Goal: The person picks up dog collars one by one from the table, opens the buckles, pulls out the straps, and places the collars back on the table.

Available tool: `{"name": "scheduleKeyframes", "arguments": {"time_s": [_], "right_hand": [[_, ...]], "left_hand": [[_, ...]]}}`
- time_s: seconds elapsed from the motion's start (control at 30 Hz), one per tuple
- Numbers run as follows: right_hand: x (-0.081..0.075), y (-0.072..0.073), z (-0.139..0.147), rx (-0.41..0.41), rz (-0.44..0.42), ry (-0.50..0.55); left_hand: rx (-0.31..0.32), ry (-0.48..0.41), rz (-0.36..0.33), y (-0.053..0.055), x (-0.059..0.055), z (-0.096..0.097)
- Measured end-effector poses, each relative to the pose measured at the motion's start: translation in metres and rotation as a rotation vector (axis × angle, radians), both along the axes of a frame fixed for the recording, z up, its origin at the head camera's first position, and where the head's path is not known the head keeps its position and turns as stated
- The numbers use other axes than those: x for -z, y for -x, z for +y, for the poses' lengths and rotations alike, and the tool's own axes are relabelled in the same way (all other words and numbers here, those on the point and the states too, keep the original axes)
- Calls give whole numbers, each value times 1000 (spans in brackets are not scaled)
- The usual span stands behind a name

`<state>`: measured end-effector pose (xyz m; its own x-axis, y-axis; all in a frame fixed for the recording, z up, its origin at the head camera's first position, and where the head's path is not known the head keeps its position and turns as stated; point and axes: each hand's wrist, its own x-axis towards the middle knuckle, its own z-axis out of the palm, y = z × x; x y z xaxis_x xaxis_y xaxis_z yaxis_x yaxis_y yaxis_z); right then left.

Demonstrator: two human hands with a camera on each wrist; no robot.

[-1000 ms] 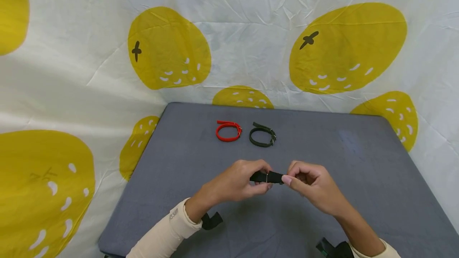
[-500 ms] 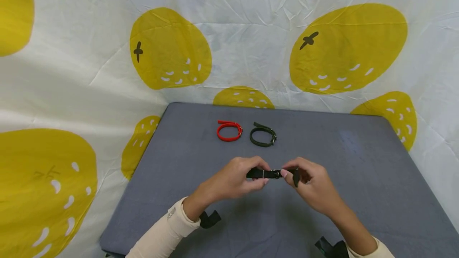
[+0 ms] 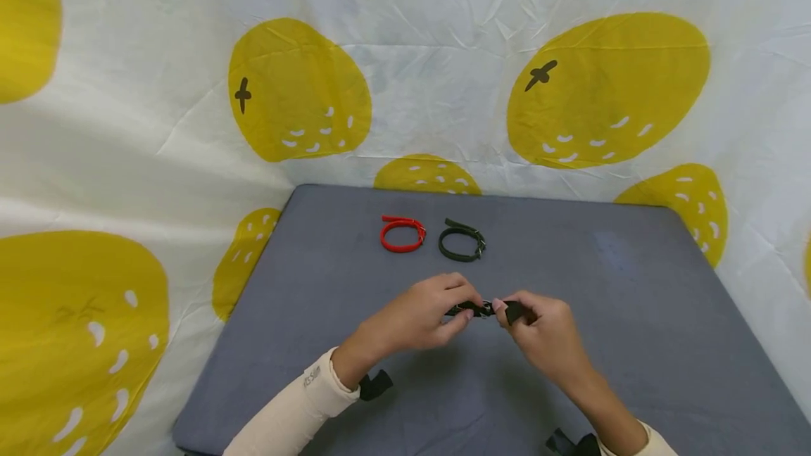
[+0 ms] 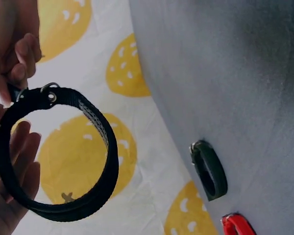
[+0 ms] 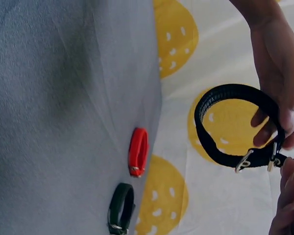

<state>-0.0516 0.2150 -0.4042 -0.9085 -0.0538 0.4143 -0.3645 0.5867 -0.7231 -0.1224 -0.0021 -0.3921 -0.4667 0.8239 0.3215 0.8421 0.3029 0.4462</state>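
Observation:
A black buckled collar (image 4: 112,152) hangs between my two hands, over the near half of the table. In the left wrist view it forms a round loop, with metal rings and a buckle at its top. My left hand (image 3: 423,314) pinches the band just left of the buckle. On the other side, my right hand (image 3: 546,333) grips the strap's free end between thumb and fingers, and the dark tip bends over beside the thumb. Fingers partly hide the buckle in the head view; the right wrist view shows its metal parts (image 5: 243,161).
A red collar (image 3: 400,249) and a dark green collar (image 3: 457,257) lie looped side by side on the grey table (image 3: 329,259), beyond my hands. White cloth (image 3: 437,90) printed with yellow shapes hangs behind the table and along its left side.
The right hand's grip on the strap end has shifted, so the tail now bends over by the thumb. My left fingers have moved right along the band, nearer the buckle. Both far collars stay put.

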Motion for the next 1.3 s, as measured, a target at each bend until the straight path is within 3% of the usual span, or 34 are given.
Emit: {"name": "scheduleKeyframes", "arguments": {"time_s": [0.17,0.33,0.57,0.8,0.97,1.2,1.3], "right_hand": [[4,-2,-5,20,60,0],[9,-3,-11,31,91,36],[14,-5,-15,57,80,83],[19,-5,-15,62,14,125],[18,-3,-11,47,-41,130],[8,-1,-5,8,-62,186],[4,0,-2,-9,-58,213]], "left_hand": [[-26,2,217,2,7,9],[-52,19,348,3,9,14],[-116,49,438,-3,5,20],[-130,102,486,-5,10,25],[-94,125,420,-2,14,27],[-44,-30,131,2,8,23],[-35,-81,85,3,3,21]]}}
